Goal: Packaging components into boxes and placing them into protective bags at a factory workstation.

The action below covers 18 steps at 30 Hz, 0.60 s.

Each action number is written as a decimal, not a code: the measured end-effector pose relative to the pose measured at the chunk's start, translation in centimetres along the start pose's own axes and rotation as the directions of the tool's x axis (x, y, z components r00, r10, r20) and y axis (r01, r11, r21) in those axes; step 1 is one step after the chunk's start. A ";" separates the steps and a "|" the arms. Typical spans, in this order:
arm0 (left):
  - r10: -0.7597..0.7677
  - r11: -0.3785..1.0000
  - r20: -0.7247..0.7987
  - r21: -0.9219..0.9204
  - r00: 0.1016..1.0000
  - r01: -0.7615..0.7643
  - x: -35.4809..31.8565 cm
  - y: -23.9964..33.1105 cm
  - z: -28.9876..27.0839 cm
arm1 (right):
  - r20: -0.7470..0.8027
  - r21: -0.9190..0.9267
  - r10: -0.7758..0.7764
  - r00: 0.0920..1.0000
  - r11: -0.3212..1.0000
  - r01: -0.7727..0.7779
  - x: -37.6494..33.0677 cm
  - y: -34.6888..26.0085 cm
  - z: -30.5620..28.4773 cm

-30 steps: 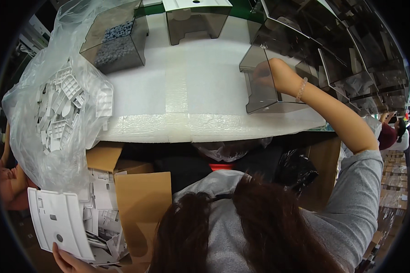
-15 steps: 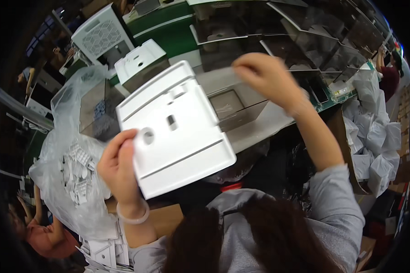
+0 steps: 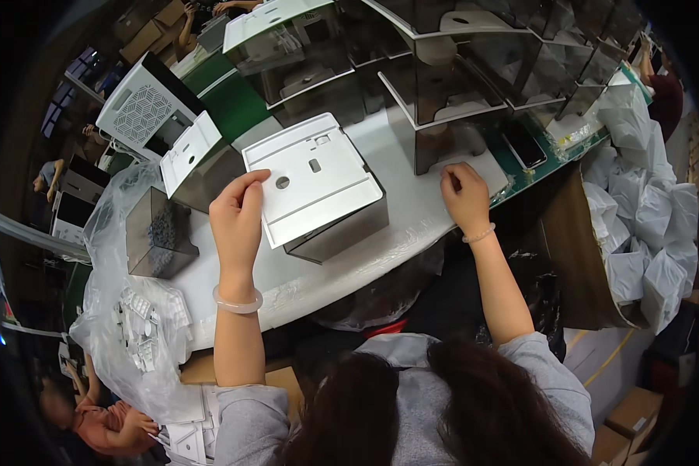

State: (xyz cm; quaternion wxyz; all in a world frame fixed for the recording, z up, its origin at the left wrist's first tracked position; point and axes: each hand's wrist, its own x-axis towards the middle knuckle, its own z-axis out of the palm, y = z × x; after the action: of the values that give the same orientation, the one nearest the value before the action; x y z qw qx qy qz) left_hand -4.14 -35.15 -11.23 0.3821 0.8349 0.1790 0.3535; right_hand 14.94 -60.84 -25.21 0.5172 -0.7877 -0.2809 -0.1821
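Note:
A white plastic panel (image 3: 326, 175) with a round hole and a small slot lies on a smoky see-through box (image 3: 349, 233), slightly askew to it. My left hand (image 3: 239, 221) pinches the panel's left edge between thumb and fingers. To the right of the box, my right hand (image 3: 466, 198) is low by the table's front edge, its fingers curled closed. Whatever those fingers hold, if anything, is hidden. Another white panel (image 3: 190, 155) sits on a smoky box left of the one I touch.
Stacked smoky boxes (image 3: 458, 81) stand at the back. A dark phone (image 3: 524, 145) lies on the green mat at right. On the left are an open smoky box (image 3: 159, 233) of small bits and a plastic bag (image 3: 124, 365) of white parts. White wrapped packages (image 3: 645, 233) fill a carton.
The white panel has come down from the air onto the smoky box, still in my left hand. My right hand has dropped to the table. The view has shifted.

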 end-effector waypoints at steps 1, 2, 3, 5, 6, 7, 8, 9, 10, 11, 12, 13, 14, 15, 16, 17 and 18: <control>-0.002 1.000 0.008 0.006 1.000 0.001 -0.1 -0.2 -0.1 | -0.001 0.003 0.009 1.000 1.000 -0.009 -0.1 -0.2 0.1; 0.009 1.000 0.000 0.004 1.000 -0.009 -0.4 -0.4 -0.3 | -0.019 0.037 0.030 0.999 0.999 -0.030 -0.3 -0.3 0.1; 0.018 1.000 -0.004 0.006 1.000 -0.018 -0.7 -0.8 -0.8 | -0.036 0.074 0.056 0.998 0.996 -0.054 -0.8 -0.6 0.5; 0.026 0.999 0.007 0.022 1.000 -0.026 -1.0 -1.5 -1.7 | -0.045 0.080 0.062 0.997 0.995 -0.058 -1.5 -1.4 1.0; 0.028 0.999 0.006 0.027 1.000 -0.029 -1.2 -1.4 -2.0 | -0.045 0.079 0.054 0.998 0.996 -0.051 -1.8 -1.7 0.8; 0.020 0.999 0.010 0.030 1.000 -0.020 -1.3 -1.1 -2.3 | -0.038 0.080 0.061 0.997 0.995 -0.058 -1.9 -1.9 0.7; -0.004 0.994 0.078 0.107 0.997 -0.004 -1.1 -0.6 -2.8 | -0.043 0.096 0.066 0.997 0.993 -0.062 -1.8 -2.1 0.7; -0.035 0.983 0.144 0.182 0.989 0.009 -1.1 0.2 -3.1 | -0.047 0.111 0.072 0.996 0.992 -0.066 -1.9 -2.1 0.6; -0.046 0.983 0.147 0.184 0.988 0.019 -1.1 0.9 -3.2 | -0.038 0.110 0.078 0.996 0.991 -0.073 -1.9 -2.0 0.4; -0.028 0.956 0.167 0.293 0.986 -0.023 -1.1 1.5 -3.2 | -0.044 0.111 0.077 0.996 0.991 -0.072 -1.9 -1.9 0.2; -0.006 0.917 0.192 0.393 0.981 -0.071 -0.9 2.1 -3.2 | -0.055 0.110 0.075 0.996 0.992 -0.068 -1.9 -1.9 0.1; 0.080 0.888 0.200 0.431 0.977 -0.160 -0.3 2.6 -3.7 | -0.053 0.107 0.079 0.995 0.992 -0.073 -1.9 -1.9 0.0; 0.206 0.879 0.215 0.387 0.955 -0.277 0.4 3.2 -3.7 | -0.055 0.105 0.084 0.995 0.991 -0.078 -1.8 -1.9 -0.1; 0.331 0.854 0.221 0.343 0.918 -0.390 1.2 3.7 -3.8 | -0.056 0.104 0.085 0.995 0.991 -0.079 -1.8 -1.9 -0.2; 0.316 0.892 0.299 0.231 0.901 -0.389 1.9 4.6 -4.0 | -0.049 0.106 0.082 0.995 0.991 -0.077 -1.8 -2.0 -0.2; 0.426 0.812 0.377 0.243 0.823 -0.531 2.6 5.5 -3.5 | -0.048 0.083 0.081 0.996 0.994 -0.077 -1.8 -1.9 -0.3; 0.518 0.709 0.447 0.252 0.729 -0.658 3.0 6.2 -2.7 | -0.045 0.067 0.070 0.997 0.995 -0.067 -1.6 -1.9 -0.2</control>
State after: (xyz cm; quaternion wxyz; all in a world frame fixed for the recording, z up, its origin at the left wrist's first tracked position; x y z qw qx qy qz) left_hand -3.87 -36.04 -3.83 0.0959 0.9544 -0.1036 0.2630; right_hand 12.52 -60.88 -24.71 0.5554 -0.7748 -0.2472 -0.1737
